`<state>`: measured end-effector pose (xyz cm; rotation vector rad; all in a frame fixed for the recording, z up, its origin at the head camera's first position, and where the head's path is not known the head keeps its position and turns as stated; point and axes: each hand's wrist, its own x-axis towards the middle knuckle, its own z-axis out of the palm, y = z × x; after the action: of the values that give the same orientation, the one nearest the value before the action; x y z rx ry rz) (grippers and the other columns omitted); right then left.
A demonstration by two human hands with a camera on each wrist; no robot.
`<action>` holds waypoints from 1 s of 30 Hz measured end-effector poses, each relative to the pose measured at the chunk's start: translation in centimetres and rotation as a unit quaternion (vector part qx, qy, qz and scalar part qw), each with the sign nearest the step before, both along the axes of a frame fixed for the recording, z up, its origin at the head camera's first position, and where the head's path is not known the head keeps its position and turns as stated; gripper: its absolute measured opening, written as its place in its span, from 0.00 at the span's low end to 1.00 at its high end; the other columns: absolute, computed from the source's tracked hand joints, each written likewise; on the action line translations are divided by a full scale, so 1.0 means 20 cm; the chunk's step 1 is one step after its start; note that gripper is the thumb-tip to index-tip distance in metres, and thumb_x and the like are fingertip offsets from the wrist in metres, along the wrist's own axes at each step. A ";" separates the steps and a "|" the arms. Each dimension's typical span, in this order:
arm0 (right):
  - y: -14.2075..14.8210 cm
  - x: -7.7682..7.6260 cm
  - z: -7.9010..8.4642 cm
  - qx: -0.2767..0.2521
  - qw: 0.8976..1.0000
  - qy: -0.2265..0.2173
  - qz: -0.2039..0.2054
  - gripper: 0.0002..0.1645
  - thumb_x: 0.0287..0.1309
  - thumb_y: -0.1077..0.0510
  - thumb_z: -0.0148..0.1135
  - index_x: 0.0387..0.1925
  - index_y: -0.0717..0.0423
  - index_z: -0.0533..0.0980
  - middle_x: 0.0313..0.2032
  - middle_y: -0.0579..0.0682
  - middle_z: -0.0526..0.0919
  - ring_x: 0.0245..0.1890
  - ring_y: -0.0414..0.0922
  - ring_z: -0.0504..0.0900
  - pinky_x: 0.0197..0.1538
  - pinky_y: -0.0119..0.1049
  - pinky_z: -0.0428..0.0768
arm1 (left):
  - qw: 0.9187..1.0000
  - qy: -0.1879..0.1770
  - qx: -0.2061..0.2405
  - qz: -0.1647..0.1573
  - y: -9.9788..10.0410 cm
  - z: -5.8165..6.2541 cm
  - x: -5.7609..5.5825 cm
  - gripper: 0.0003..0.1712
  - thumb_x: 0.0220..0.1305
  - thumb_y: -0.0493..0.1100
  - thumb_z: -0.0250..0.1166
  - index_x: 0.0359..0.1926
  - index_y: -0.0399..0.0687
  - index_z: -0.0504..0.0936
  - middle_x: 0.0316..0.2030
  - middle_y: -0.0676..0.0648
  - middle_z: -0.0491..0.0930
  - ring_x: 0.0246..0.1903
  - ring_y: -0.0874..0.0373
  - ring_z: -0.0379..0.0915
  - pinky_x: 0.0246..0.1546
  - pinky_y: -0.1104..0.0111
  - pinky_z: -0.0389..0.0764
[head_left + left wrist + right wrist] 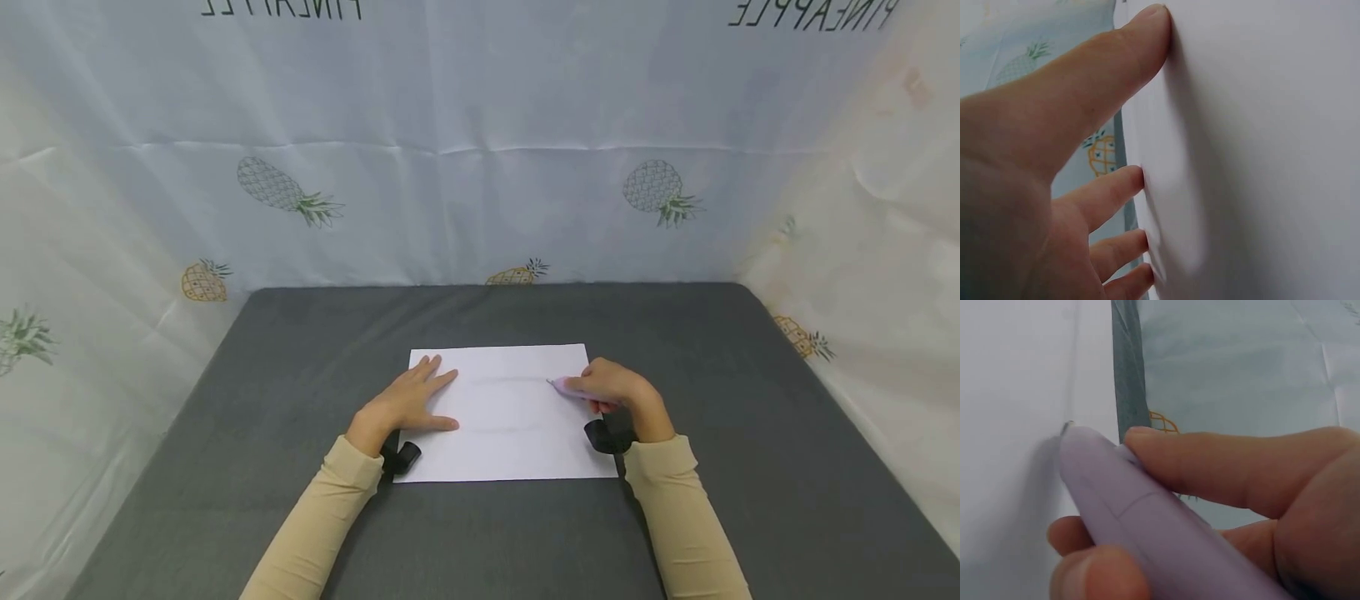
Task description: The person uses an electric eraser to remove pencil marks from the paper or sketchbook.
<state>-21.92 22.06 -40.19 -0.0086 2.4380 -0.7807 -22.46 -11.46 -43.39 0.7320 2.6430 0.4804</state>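
A white sheet of paper (510, 433) lies flat, with faint lines running across it. My left hand (408, 400) rests on its left part, fingers spread and thumb out to the side; in the left wrist view the fingertips (1135, 178) touch the sheet. Near the sheet's right edge, my right hand (611, 383) grips a pale purple utility knife (1141, 512). Its small metal tip points left, right at the paper's surface. One fingertip presses on a small raised slider on the knife's body, and other fingers curl round underneath.
A dark grey cloth covers the table (322, 333). White curtains (480, 100) with pineapple prints hang behind it and along both sides. A black strap-on device (602, 436) sits at the right wrist, another (406, 457) at the left.
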 end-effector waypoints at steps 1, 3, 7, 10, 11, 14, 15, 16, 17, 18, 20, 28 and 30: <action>-0.01 0.00 0.00 -0.004 1.000 0.004 0.000 0.29 0.65 0.43 0.55 0.17 0.60 0.73 0.10 0.44 0.68 0.11 0.38 0.62 0.20 0.28 0.63 | 1.000 0.000 -0.001 0.001 0.00 0.00 0.00 0.51 0.55 0.67 0.65 0.73 0.51 0.58 0.76 0.36 0.45 0.77 0.38 0.37 0.75 0.44 0.48; -0.02 -0.01 0.00 -0.006 1.000 0.013 0.004 0.29 0.65 0.43 0.55 0.18 0.61 0.74 0.10 0.44 0.69 0.11 0.37 0.62 0.20 0.28 0.64 | 1.000 0.004 -0.007 0.004 -0.01 0.00 0.00 0.51 0.55 0.66 0.65 0.73 0.50 0.58 0.76 0.35 0.45 0.77 0.38 0.37 0.75 0.44 0.48; -0.04 -0.01 0.00 -0.001 1.000 0.012 -0.003 0.29 0.65 0.42 0.55 0.18 0.60 0.75 0.10 0.44 0.69 0.11 0.38 0.63 0.20 0.28 0.65 | 1.000 0.013 -0.022 0.007 0.00 0.02 0.01 0.49 0.56 0.61 0.67 0.73 0.47 0.58 0.76 0.35 0.47 0.76 0.37 0.39 0.74 0.44 0.50; -0.02 0.00 0.01 0.004 1.000 -0.002 -0.003 0.29 0.65 0.43 0.54 0.16 0.59 0.73 0.10 0.44 0.68 0.11 0.38 0.62 0.21 0.28 0.64 | 1.000 0.020 -0.024 0.001 0.01 0.02 0.01 0.49 0.56 0.61 0.67 0.73 0.47 0.58 0.76 0.34 0.47 0.76 0.36 0.40 0.74 0.43 0.51; -0.02 0.00 0.01 0.003 1.000 -0.008 -0.005 0.29 0.65 0.43 0.55 0.16 0.59 0.73 0.10 0.44 0.68 0.11 0.38 0.62 0.21 0.28 0.64 | 0.999 0.020 -0.025 0.000 0.01 0.02 0.01 0.49 0.57 0.61 0.67 0.73 0.47 0.58 0.76 0.34 0.47 0.76 0.36 0.40 0.74 0.43 0.51; -0.01 0.00 0.00 0.005 1.000 -0.016 -0.002 0.29 0.66 0.43 0.54 0.16 0.58 0.72 0.10 0.44 0.67 0.11 0.38 0.62 0.21 0.28 0.64 | 0.999 0.020 -0.028 -0.002 0.02 0.01 0.01 0.49 0.57 0.61 0.66 0.73 0.47 0.58 0.76 0.35 0.47 0.76 0.37 0.40 0.74 0.44 0.51; -0.01 0.00 0.00 0.004 1.000 -0.016 -0.002 0.29 0.66 0.43 0.54 0.16 0.58 0.72 0.10 0.44 0.68 0.11 0.38 0.62 0.21 0.28 0.64 | 0.999 0.019 -0.028 -0.002 0.02 0.01 0.00 0.49 0.57 0.61 0.67 0.73 0.47 0.58 0.76 0.35 0.47 0.76 0.37 0.40 0.74 0.44 0.51; -0.01 0.00 0.00 0.005 1.000 -0.013 -0.004 0.28 0.66 0.43 0.54 0.17 0.58 0.73 0.10 0.44 0.68 0.11 0.38 0.62 0.21 0.28 0.64 | 0.999 0.019 -0.029 -0.001 0.02 0.00 0.00 0.50 0.56 0.61 0.67 0.73 0.47 0.58 0.76 0.35 0.46 0.76 0.37 0.40 0.74 0.43 0.51; -0.01 0.00 0.00 0.004 1.000 -0.010 -0.007 0.28 0.66 0.43 0.54 0.17 0.59 0.73 0.10 0.44 0.68 0.11 0.38 0.62 0.21 0.28 0.64 | 0.999 0.019 -0.029 -0.001 0.02 0.00 0.00 0.50 0.56 0.61 0.67 0.73 0.47 0.58 0.76 0.35 0.46 0.76 0.37 0.39 0.74 0.43 0.51; -0.02 0.00 0.00 0.004 1.000 -0.007 -0.008 0.28 0.66 0.43 0.54 0.18 0.59 0.73 0.10 0.44 0.69 0.11 0.38 0.63 0.21 0.28 0.64 | 0.999 0.018 -0.029 -0.001 0.02 0.00 0.00 0.50 0.56 0.61 0.67 0.73 0.47 0.58 0.76 0.35 0.46 0.76 0.37 0.39 0.74 0.43 0.51; -0.02 -0.01 0.00 0.004 1.000 0.000 -0.012 0.28 0.66 0.43 0.54 0.20 0.61 0.74 0.10 0.44 0.69 0.11 0.38 0.64 0.20 0.28 0.65 | 0.999 0.017 -0.029 0.000 0.02 -0.01 0.00 0.50 0.56 0.61 0.67 0.73 0.47 0.57 0.76 0.35 0.46 0.76 0.37 0.39 0.74 0.43 0.51; 0.00 -0.01 -0.01 -0.005 1.000 -0.008 -0.002 0.28 0.66 0.43 0.53 0.18 0.60 0.73 0.11 0.44 0.69 0.11 0.37 0.63 0.20 0.28 0.63 | 0.999 0.013 -0.030 0.000 0.02 0.00 0.00 0.50 0.56 0.61 0.67 0.73 0.48 0.57 0.76 0.35 0.46 0.76 0.37 0.39 0.74 0.43 0.51; 0.01 -0.01 -0.01 -0.006 1.000 -0.010 0.004 0.28 0.66 0.44 0.53 0.17 0.60 0.73 0.11 0.44 0.68 0.11 0.37 0.63 0.20 0.28 0.63 | 0.999 0.013 -0.029 0.000 0.02 0.00 0.00 0.50 0.56 0.62 0.67 0.73 0.48 0.57 0.76 0.35 0.46 0.76 0.37 0.39 0.74 0.43 0.51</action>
<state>-22.14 22.19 -40.33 -0.0153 2.4128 -0.7871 -22.47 -11.07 -43.29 0.7257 2.6686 0.3951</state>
